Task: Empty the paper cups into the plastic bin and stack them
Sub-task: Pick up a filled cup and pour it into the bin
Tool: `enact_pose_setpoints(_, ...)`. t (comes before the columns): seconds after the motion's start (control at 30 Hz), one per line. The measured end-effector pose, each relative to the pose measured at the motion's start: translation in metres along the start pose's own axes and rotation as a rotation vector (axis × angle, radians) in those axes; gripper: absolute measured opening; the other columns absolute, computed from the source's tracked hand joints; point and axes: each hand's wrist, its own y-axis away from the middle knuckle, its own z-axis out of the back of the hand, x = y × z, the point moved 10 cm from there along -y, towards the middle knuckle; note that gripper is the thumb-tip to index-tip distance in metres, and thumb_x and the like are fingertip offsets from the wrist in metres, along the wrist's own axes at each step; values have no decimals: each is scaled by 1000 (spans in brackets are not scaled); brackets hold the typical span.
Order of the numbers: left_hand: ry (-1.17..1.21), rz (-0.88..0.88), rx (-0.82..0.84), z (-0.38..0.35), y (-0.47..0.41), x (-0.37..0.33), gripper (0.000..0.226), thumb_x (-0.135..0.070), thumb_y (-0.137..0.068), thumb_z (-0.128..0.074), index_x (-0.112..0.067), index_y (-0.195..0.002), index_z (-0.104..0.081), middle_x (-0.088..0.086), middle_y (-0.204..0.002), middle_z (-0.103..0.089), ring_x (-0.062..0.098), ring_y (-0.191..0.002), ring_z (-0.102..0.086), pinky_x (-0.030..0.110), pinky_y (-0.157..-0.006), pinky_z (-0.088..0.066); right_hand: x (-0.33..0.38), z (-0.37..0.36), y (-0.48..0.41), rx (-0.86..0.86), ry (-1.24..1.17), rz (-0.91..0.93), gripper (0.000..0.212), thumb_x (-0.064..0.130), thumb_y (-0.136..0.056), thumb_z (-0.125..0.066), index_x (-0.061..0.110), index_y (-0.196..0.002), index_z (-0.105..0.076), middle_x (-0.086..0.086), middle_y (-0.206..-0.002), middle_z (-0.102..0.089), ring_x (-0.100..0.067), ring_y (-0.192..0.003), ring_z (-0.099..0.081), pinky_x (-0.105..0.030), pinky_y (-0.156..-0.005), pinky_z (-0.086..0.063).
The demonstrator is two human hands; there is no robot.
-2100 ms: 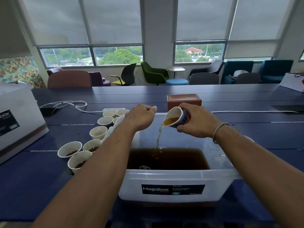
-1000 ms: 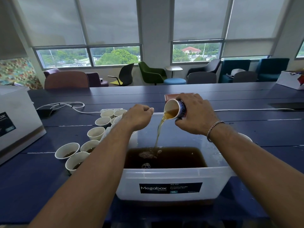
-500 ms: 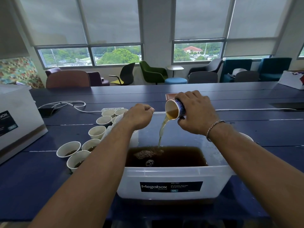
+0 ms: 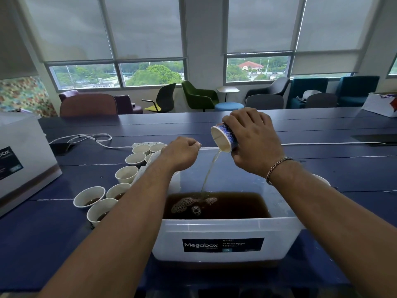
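My right hand [image 4: 255,145] grips a blue-patterned paper cup [image 4: 224,137], tipped steeply with its mouth facing left above the clear plastic bin [image 4: 225,224]. A thin amber stream falls from the cup into the dark brown liquid [image 4: 236,204], where foam floats. My left hand [image 4: 182,153] is curled in a fist over the bin's far left corner. A white stack of cups [image 4: 142,172] shows under its wrist, apparently in its grip. Several open paper cups [image 4: 126,174] stand left of the bin, the nearest ones [image 4: 89,196] with brown liquid inside.
A grey storage box [image 4: 21,160] sits at the table's left edge. A white power strip [image 4: 146,144] and cable lie behind the cups. A white rim [image 4: 322,179] peeks out behind my right forearm. Chairs line the far side under the windows.
My right hand has lifted and tilted the cup further, from a slight pour to almost upside down. The stream has thinned and foam has formed. My left hand has stayed put.
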Motion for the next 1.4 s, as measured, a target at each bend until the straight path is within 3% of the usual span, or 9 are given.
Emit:
enact_pose_setpoints(0.23, -10, -7, -13, 2, -1, -3, 35, -34, -103, -41, -19, -118, -69, 1, -121, -67, 22, -105, -59, 47, -100, -47, 0, -17, 2, 146, -52, -19, 64, 42, -74, -74, 23, -128, -46, -3, -120, -62, -27, -111, -57, -53, -108, -30)
enact_pose_setpoints(0.37, 146, -38, -55, 8, -4, -35, 40, -34, -107, -35, -12, -121, -66, 6, -113, -66, 21, -100, -61, 37, -90, -51, -24, -2, -3, 110, -316, -165, 67, 55, -76, -68, 22, -126, -40, -3, -112, -64, -24, -94, -63, -44, -88, -51)
enact_pose_setpoints(0.47, 411, -58, -17, 2, -4, -77, 38, -32, -108, -33, -18, -124, -63, 5, -112, -67, 24, -100, -67, 28, -76, -53, -54, 3, -2, 147, -428, -293, 70, 52, -71, -76, 21, -124, -43, -3, -115, -62, -21, -95, -59, -35, -79, -53)
enact_pose_setpoints(0.7, 693, -131, -41, -37, -7, -171, 24, -24, -100, -44, -18, -101, -67, 11, -109, -68, 32, -98, -69, 50, -87, -58, -149, 24, 43, 156, -512, -547, 78, 41, -68, -82, 23, -131, -38, -4, -126, -57, -22, -101, -56, -33, -81, -50)
enact_pose_setpoints(0.83, 529, -190, 38, -75, -3, -210, 25, -26, -97, -47, -19, -114, -65, 6, -113, -66, 23, -100, -65, 37, -87, -55, -176, 25, 73, 198, -456, -618, 77, 39, -72, -79, 23, -133, -35, -8, -125, -57, -27, -101, -55, -39, -83, -52)
enact_pose_setpoints(1.13, 219, -240, 242, -135, 9, -220, 25, -16, -96, -50, -12, -117, -64, 9, -118, -65, 25, -108, -61, 38, -98, -50, -198, -15, 142, 405, -447, -790, 74, 40, -71, -81, 24, -128, -36, -7, -120, -57, -26, -97, -57, -34, -77, -48)
enact_pose_setpoints(1.2, 195, -263, 214, -133, 8, -217, 21, -22, -99, -50, -13, -106, -66, 10, -115, -68, 27, -106, -62, 38, -97, -50, -197, -33, 159, 551, -456, -825, 91, 45, -68, -84, 22, -138, -31, -10, -136, -51, -27, -109, -55, -35, -88, -48)
enact_pose_setpoints(1.27, 194, -260, 201, -128, 3, -209, 28, -28, -101, -48, -11, -115, -66, 8, -115, -67, 25, -105, -61, 37, -98, -49, -196, -42, 168, 630, -464, -854, 104, 56, -66, -81, 23, -147, -24, -10, -148, -40, -30, -125, -49, -42, -103, -43)
enact_pose_setpoints(1.4, 165, -255, 131, -94, -9, -189, 31, -27, -103, -46, -13, -125, -62, 1, -113, -60, 18, -102, -54, 30, -89, -43, -186, -32, 125, 502, -461, -777, 80, 58, -77, -71, 19, -140, -40, -9, -142, -48, -27, -124, -51, -44, -104, -43)
